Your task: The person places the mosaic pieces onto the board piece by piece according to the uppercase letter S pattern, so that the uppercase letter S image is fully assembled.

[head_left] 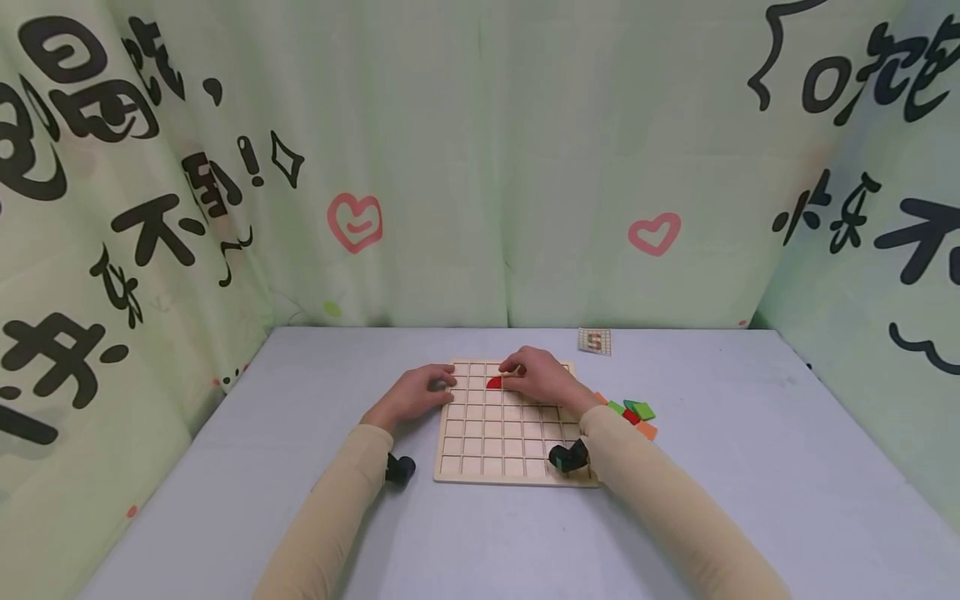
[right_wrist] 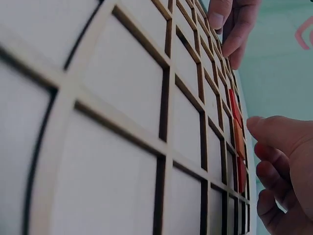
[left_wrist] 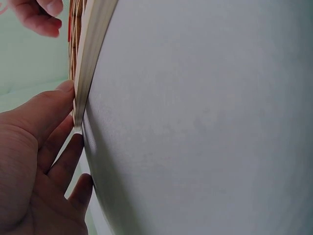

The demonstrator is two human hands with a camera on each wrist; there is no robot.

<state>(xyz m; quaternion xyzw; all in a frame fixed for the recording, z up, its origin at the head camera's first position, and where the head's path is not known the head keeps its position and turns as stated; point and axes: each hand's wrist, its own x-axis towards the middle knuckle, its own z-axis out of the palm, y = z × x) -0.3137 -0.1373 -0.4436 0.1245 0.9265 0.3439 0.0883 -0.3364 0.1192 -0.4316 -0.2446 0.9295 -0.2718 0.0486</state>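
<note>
A square wooden grid board [head_left: 487, 481] lies on the table. My left hand [head_left: 416, 393] is at its left side, the thumb on the frame and the other fingers reaching along the edge to the tabletop. Over the board's upper part is my right hand [head_left: 542, 377], its fingers loosely bent and nothing visible between them. A red piece [head_left: 493, 383] sits in the grid by its fingertips. In the right wrist view an orange piece [right_wrist: 238, 139] and another red piece [right_wrist: 242, 174] follow in that row, beside the right thumb; the hand hides them from the head camera.
Several loose green, red and orange pieces [head_left: 642, 410] lie right of the board, partly behind the right forearm. A small card with a grid pattern [head_left: 594, 341] lies near the table's back edge. Printed curtains [head_left: 450, 167] stand behind and beside the white table [head_left: 247, 467].
</note>
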